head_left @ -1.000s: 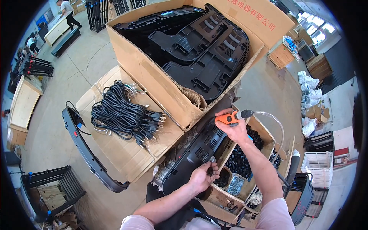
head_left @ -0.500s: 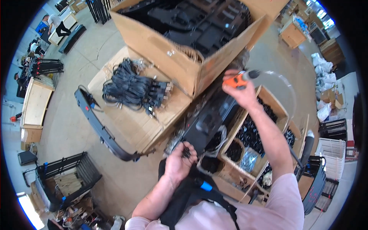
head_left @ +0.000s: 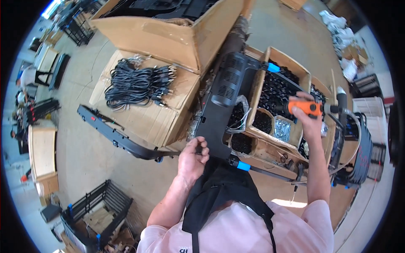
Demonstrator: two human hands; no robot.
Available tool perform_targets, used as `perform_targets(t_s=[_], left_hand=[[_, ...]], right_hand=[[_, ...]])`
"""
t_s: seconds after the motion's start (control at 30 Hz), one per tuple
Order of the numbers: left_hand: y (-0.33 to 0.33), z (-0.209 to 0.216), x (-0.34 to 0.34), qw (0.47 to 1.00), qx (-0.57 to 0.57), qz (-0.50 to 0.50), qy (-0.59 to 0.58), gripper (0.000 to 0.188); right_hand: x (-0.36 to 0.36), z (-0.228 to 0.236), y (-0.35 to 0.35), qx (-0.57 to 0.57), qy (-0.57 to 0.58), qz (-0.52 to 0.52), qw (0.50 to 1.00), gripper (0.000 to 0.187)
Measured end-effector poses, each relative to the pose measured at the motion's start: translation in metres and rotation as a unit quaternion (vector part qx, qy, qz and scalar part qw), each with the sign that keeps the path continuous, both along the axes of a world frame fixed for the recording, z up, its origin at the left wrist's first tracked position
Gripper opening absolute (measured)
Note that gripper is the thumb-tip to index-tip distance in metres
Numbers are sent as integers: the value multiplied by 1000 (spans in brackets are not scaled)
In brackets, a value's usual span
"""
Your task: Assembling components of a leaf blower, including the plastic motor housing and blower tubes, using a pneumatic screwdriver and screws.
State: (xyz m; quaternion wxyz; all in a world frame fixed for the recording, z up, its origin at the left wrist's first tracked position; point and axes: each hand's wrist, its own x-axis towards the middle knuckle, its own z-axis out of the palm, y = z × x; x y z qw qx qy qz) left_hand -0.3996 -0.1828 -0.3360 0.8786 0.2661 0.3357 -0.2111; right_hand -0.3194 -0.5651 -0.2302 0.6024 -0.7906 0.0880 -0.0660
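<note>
My right hand is wrapped round an orange power screwdriver, its dark end pointing right. The tool is over the right side of a wooden parts box. My left hand is closed with curled fingers beside the near left edge of a black plastic housing. Small dark pieces show between those fingers, too small to name. The housing lies in front of me, with a raised vented cover at its far end. Black bars with blue ends extend from it to the right.
Coiled black cables lie on a cardboard box to the left. Behind it stands an open carton of black parts. A curved black frame piece juts out at left. A clear hose hangs at right.
My right hand has brought the orange screwdriver rightward and nearer, from above the housing to over the parts box. The housing's vented cover and bars show more fully. My view has shifted.
</note>
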Motion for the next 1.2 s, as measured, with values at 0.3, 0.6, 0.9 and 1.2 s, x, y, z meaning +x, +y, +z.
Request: perform_targets(t_s=[0.3, 0.6, 0.9, 1.2], left_hand=[[-110, -15, 34, 863, 64, -475, -161, 28], [-223, -167, 48, 360, 430, -741, -370, 33], [-256, -119, 62, 301, 437, -753, -388, 36], [-362, -142, 218, 405, 695, -428, -412, 47]], right_hand=[[-178, 15, -11, 48, 11, -182, 982, 58], [-209, 15, -37, 86, -49, -227, 969, 59], [-170, -25, -119, 141, -25, -221, 965, 56], [-111, -83, -153, 186, 49, -195, 962, 57]])
